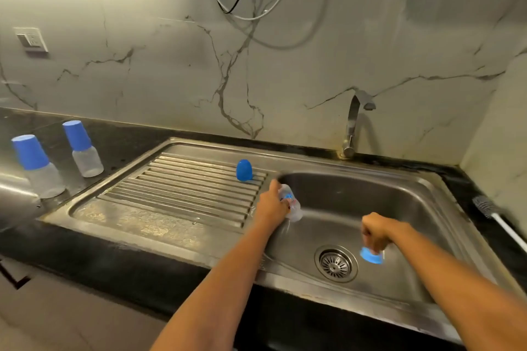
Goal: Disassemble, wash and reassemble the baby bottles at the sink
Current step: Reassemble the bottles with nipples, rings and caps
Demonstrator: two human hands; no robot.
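Head view, sole entry.

Left hand (pixel 272 205): fingers are curled round a clear bottle body (pixel 293 208), which is held tilted at the near-left rim of the sink basin (pixel 427 208), presumably so that drips are caught.

Right hand (pixel 376 232): a blue screw ring (pixel 370 256) is gripped from above, low over the basin floor, just right of the drain strainer (pixel 336 263). Whether a teat sits in it cannot be told.

Blue cap (pixel 244 170): stood on the ribbed drainboard (pixel 185 194) just beyond the left hand, apparently set aside within reach.

Capped bottle (pixel 82 148) and second capped bottle (pixel 38 165): kept well left of both hands, judged to be awaiting their turn.

Bottle brush (pixel 490 211): laid right of the right hand, untouched.

Tap (pixel 353 125): beyond both hands; no water is seen.
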